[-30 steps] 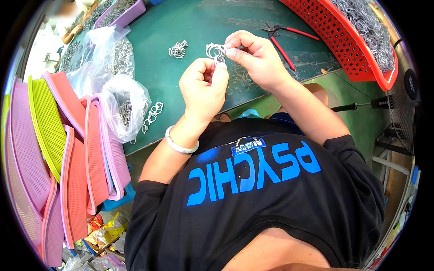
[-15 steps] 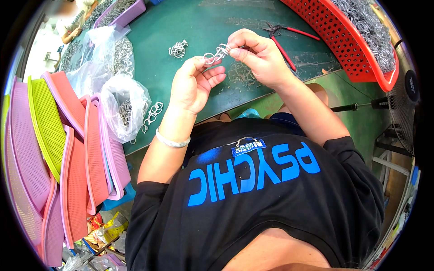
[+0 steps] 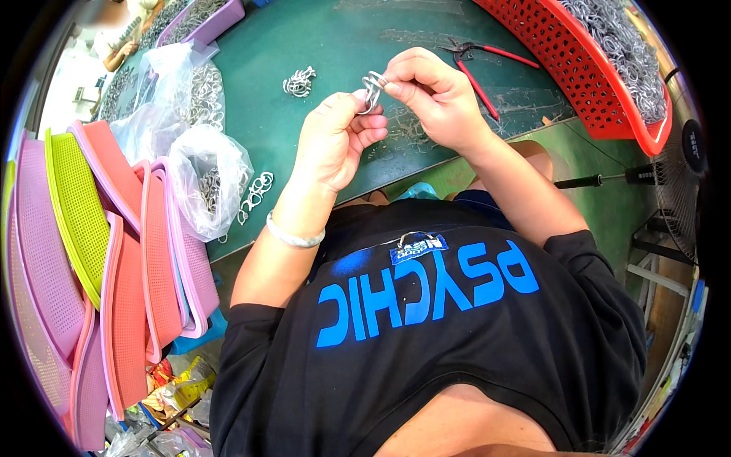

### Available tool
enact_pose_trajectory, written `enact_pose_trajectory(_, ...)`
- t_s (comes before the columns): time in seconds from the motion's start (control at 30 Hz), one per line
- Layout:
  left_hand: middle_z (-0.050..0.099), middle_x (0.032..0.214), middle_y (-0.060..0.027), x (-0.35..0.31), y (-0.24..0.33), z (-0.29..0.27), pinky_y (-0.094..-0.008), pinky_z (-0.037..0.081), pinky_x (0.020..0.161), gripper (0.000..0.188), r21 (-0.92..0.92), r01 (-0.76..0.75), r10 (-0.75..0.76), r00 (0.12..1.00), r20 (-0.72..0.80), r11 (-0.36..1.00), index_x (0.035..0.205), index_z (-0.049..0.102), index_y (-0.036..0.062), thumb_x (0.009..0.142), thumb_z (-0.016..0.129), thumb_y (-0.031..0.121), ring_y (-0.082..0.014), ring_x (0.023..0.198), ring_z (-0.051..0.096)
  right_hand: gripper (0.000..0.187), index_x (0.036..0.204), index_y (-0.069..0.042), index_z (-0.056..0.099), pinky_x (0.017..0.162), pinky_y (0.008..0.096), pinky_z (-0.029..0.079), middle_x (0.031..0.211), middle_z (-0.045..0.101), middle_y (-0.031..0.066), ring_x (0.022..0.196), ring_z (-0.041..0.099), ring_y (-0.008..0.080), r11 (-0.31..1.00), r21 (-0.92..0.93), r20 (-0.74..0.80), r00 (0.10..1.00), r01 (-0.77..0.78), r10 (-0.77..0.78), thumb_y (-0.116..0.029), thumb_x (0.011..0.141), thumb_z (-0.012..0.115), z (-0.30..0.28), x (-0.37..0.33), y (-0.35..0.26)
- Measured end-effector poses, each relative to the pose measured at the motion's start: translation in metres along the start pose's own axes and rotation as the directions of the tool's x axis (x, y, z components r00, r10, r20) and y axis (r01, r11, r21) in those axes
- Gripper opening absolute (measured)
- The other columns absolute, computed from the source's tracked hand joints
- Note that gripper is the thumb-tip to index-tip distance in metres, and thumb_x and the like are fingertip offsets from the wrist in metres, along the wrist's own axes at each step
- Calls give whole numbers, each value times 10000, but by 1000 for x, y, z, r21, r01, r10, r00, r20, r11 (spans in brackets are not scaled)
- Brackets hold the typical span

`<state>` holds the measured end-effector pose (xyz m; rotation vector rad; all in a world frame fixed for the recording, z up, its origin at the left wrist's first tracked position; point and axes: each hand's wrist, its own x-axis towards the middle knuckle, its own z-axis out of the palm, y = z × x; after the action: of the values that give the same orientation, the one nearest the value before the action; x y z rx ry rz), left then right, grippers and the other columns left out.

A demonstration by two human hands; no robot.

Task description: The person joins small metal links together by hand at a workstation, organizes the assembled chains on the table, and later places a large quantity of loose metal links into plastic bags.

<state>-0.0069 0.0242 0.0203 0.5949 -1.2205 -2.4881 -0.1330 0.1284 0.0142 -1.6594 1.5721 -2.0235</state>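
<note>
My left hand (image 3: 329,139) and right hand (image 3: 440,100), thumbs and fingers pinched, held the silvery rings (image 3: 371,96) between them above the table (image 3: 304,38); their long axis ran roughly away from me, neither hand nearer.

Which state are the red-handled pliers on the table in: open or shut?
Open: the pliers lie with their red handles spread wide apart on the green tabletop, near the right hand.
</note>
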Motion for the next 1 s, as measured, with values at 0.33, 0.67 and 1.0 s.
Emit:
enact_pose_trajectory(0.33, 583, 763, -74, -3, -1, 1, -263, 487, 567, 74, 200, -49, 66, 995, -78, 979, 796, 523, 34, 825, 508, 100, -148, 613, 575, 88, 868, -12, 586, 594, 214, 428, 766, 571, 40, 643, 515, 96, 620, 613, 123, 835, -489, 536, -77, 818, 554, -2, 1, -2)
enact_pose_trajectory(0.67, 588, 786, -70, 3, 8, -18, -270, 480, 602, 89, 237, -114, 130, 990, -55, 965, 806, 530, 44, 837, 510, 125, -148, 647, 569, 89, 837, -7, 564, 567, 246, 438, 754, 587, 80, 628, 538, 133, 310, 750, 269, 698, -585, 664, -92, 823, 542, -4, 5, 4)
enact_pose_trajectory(1.0, 571, 982, -95, 39, 21, -8, -289, 462, 668, 110, 66, -258, 256, 966, 38, 964, 866, 505, 66, 869, 492, 176, -163, 785, 566, 110, 798, -17, 550, 546, 239, 424, 733, 578, 70, 599, 518, 126, 258, 710, 323, 629, -655, 707, -120, 828, 528, 1, 9, 11)
